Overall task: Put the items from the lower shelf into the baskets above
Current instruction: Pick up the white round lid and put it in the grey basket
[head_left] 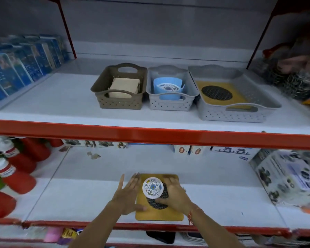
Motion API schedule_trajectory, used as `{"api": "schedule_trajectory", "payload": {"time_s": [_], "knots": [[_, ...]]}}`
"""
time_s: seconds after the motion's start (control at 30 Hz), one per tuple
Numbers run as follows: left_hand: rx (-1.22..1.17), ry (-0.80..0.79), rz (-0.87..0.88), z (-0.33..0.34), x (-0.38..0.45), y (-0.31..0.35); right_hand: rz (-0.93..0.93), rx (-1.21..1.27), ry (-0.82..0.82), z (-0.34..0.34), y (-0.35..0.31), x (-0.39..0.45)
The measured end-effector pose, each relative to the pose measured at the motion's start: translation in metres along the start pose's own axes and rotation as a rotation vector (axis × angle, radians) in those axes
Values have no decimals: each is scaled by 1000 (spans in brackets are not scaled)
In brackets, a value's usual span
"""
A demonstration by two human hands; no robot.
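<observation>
On the lower shelf lies a yellow mat point(159, 214) with a black perforated disc point(157, 204) on it. A round white lid with a blue flower pattern point(152, 186) rests on top. My left hand point(128, 195) lies flat at the mat's left edge, fingers apart. My right hand point(174, 193) curls over the disc and touches the lid's right side. On the upper shelf stand a brown basket point(100, 90) holding a beige block, a small grey basket point(170, 104) holding a blue container, and a wide grey basket point(240, 115) with a yellow mat and black disc.
Red bottles point(20, 179) crowd the lower shelf's left end. A printed box point(290, 176) stands at its right. Blue packages point(16, 68) line the upper shelf's left side. A red shelf edge point(150, 135) runs between the two levels.
</observation>
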State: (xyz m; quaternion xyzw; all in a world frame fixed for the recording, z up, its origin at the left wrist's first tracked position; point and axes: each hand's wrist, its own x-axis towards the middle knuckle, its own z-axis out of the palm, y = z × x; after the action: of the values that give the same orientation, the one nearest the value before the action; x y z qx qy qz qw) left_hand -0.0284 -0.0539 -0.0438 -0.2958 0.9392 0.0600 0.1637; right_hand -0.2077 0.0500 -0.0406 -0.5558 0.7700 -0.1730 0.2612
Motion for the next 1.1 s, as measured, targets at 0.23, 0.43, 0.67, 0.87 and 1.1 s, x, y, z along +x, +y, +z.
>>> {"api": "schedule_trajectory", "payload": {"time_s": [0.23,0.43,0.67,0.87,1.1], "knots": [[-18,-92,7,11,13,-3,-72,-119,-67,15,1,19],[6,-100,-6,12,15,-2,-79,-183,-27,18,-5,21],[14,6,-25,12,-4,3,-43,-86,101,4,-11,-4],[-78,282,-12,-3,-34,13,-60,21,219,-17,-21,-45],[-160,657,100,-57,-73,31,-186,51,357,-65,-53,-88]]}}
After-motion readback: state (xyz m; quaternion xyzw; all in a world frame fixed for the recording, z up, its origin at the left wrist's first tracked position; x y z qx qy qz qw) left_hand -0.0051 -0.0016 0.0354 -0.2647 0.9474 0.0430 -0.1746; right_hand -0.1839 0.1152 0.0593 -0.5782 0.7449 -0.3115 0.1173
